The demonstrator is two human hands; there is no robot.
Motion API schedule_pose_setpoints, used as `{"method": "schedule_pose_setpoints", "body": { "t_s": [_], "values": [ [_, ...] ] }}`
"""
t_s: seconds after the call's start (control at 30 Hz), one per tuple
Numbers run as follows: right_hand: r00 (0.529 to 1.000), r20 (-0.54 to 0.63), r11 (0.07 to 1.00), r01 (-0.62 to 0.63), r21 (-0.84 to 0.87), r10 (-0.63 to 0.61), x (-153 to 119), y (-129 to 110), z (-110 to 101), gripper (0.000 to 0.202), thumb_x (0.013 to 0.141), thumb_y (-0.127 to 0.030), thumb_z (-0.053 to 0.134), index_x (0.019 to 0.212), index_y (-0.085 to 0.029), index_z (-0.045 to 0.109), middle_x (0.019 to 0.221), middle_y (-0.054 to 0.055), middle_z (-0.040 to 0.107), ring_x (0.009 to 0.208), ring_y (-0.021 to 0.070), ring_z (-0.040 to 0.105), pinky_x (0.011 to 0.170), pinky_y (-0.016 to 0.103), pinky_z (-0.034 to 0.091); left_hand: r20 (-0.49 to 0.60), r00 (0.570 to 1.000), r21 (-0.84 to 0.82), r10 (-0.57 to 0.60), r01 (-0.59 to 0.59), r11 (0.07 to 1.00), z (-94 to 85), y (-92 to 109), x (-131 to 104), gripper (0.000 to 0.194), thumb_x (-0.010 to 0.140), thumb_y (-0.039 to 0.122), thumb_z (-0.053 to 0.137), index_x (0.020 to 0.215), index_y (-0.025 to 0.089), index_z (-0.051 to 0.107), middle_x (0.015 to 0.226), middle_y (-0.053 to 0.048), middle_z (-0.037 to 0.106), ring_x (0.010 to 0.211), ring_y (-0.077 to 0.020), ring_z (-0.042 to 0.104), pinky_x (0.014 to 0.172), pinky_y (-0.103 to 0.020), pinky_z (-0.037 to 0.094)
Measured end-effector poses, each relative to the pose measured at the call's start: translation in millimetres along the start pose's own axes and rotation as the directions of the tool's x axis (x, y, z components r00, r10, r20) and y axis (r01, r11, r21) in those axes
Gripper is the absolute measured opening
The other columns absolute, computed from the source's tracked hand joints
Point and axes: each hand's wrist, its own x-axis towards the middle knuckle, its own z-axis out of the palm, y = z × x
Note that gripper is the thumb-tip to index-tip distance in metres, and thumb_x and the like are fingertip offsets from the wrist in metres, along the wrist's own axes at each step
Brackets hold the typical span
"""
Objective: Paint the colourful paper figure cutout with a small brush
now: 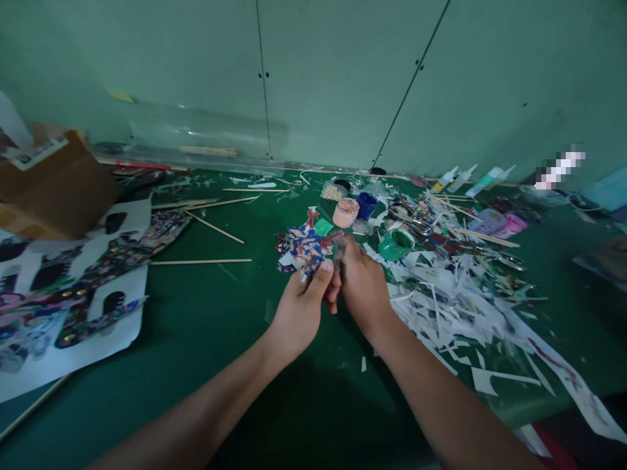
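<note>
Your forearms (210,398), nearest the camera, converge over the green table (196,313), your left hand (300,312) pinching the patterned cutout (301,247), apparently to steady it, while your right hand (363,277), close beside, grips a clear strip (338,244) at its edge, the green pot (394,249) standing within reach.

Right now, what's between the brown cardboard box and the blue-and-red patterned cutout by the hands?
Head view: from the box to the cutout, white paper with multicoloured prints, then thin pale wooden sticks on the flat green tabletop.
</note>
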Motion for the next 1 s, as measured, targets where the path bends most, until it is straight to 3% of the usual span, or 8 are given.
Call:
{"method": "schedule_pose_setpoints", "body": {
  "t_s": [0.27, 0.33, 0.43, 0.47, 0.5, 0.6, 0.8, 1.0],
  "values": [
    [0.994, -0.112, 0.997, 0.028, 0.075, -0.019, 6, 20, 1, 0.027, 0.079, -0.014, 0.044, 0.104, -0.018, 0.052, 0.073, 0.004, 0.064, 0.058, 0.0158, 0.055, 0.054, 0.026, 0.034, 0.069, 0.993, 0.039, -0.092, 0.09, 0.995, -5.4, 0, -1, 0.047, 0.087, 0.063, 0.04, 0.08, 0.018, 0.051, 0.07, -0.002, 0.054, 0.055, -0.0132, 0.052, 0.048, -0.027, 0.045],
    [0.991, -0.111, 0.992, 0.081, 0.091, -0.071, 8, 27, 0, 0.032, 0.072, -0.011, 0.044, 0.102, -0.018, 0.052, 0.07, 0.003, 0.061, 0.057, 0.0153, 0.051, 0.055, 0.026, 0.034, -0.045, 0.997, 0.023, -0.068, 0.069, 0.997, -15.1, 3, 7, 0.045, 0.086, 0.064, 0.04, 0.095, 0.02, 0.049, 0.08, -0.002, 0.056, 0.062, -0.0151, 0.056, 0.049, -0.028, 0.047],
    [0.969, 0.0, 0.953, 0.245, 0.177, -0.249, 8, 30, -1, 0.04, 0.062, -0.008, 0.043, 0.1, -0.017, 0.051, 0.064, 0.0, 0.056, 0.052, 0.013, 0.045, 0.052, 0.025, 0.033, -0.263, 0.949, 0.226, 0.174, -0.115, 0.967, -32.9, 14, 22, 0.043, 0.078, 0.052, 0.065, 0.104, 0.022, 0.049, 0.106, -0.005, 0.057, 0.091, -0.0168, 0.058, 0.067, -0.025, 0.05],
    [0.952, 0.027, 0.934, 0.292, 0.207, -0.304, 8, 29, -1, 0.04, 0.061, -0.008, 0.043, 0.099, -0.017, 0.051, 0.063, -0.001, 0.055, 0.051, 0.0123, 0.044, 0.051, 0.024, 0.032, -0.239, 0.941, 0.284, 0.238, -0.166, 0.944, -38.1, 19, 25, 0.047, 0.075, 0.049, 0.069, 0.109, 0.022, 0.051, 0.113, -0.005, 0.058, 0.098, -0.0176, 0.057, 0.072, -0.025, 0.05],
    [0.942, 0.034, 0.922, 0.32, 0.219, -0.335, 7, 28, -2, 0.039, 0.062, -0.009, 0.043, 0.098, -0.017, 0.052, 0.062, -0.001, 0.053, 0.049, 0.0118, 0.042, 0.05, 0.024, 0.031, -0.17, 0.965, 0.31, 0.199, -0.139, 0.94, -42.3, 24, 28, 0.046, 0.076, 0.046, 0.07, 0.113, 0.023, 0.054, 0.115, -0.006, 0.059, 0.101, -0.0184, 0.057, 0.076, -0.025, 0.049],
    [0.921, 0.022, 0.905, 0.376, 0.2, -0.388, 5, 23, -2, 0.03, 0.065, -0.008, 0.04, 0.092, -0.016, 0.052, 0.062, 0.0, 0.053, 0.047, 0.0106, 0.04, 0.047, 0.024, 0.027, -0.006, 1.0, 0.357, -0.027, 0.027, 0.934, -48.9, 38, 29, 0.031, 0.079, 0.044, 0.067, 0.098, 0.02, 0.068, 0.094, -0.005, 0.067, 0.087, -0.0182, 0.061, 0.069, -0.026, 0.048],
    [0.893, 0.012, 0.874, 0.437, 0.21, -0.45, 4, 21, 0, 0.023, 0.071, -0.008, 0.04, 0.088, -0.015, 0.055, 0.06, -0.002, 0.053, 0.047, 0.0092, 0.039, 0.047, 0.022, 0.025, 0.074, 0.989, 0.479, -0.127, 0.076, 0.874, -51.3, 50, 23, 0.02, 0.079, 0.039, 0.069, 0.073, 0.019, 0.07, 0.074, 0.0, 0.067, 0.069, -0.0118, 0.058, 0.062, -0.022, 0.044],
    [0.882, -0.005, 0.862, 0.462, 0.209, -0.471, 3, 19, 2, 0.016, 0.083, -0.012, 0.037, 0.082, -0.017, 0.052, 0.061, -0.001, 0.053, 0.048, 0.0087, 0.038, 0.047, 0.022, 0.025, 0.088, 0.982, 0.467, -0.166, 0.106, 0.878, -50.3, 49, 24, 0.017, 0.079, 0.038, 0.069, 0.078, 0.021, 0.072, 0.076, 0.0, 0.07, 0.072, -0.0128, 0.061, 0.064, -0.022, 0.046]
  ]
}}
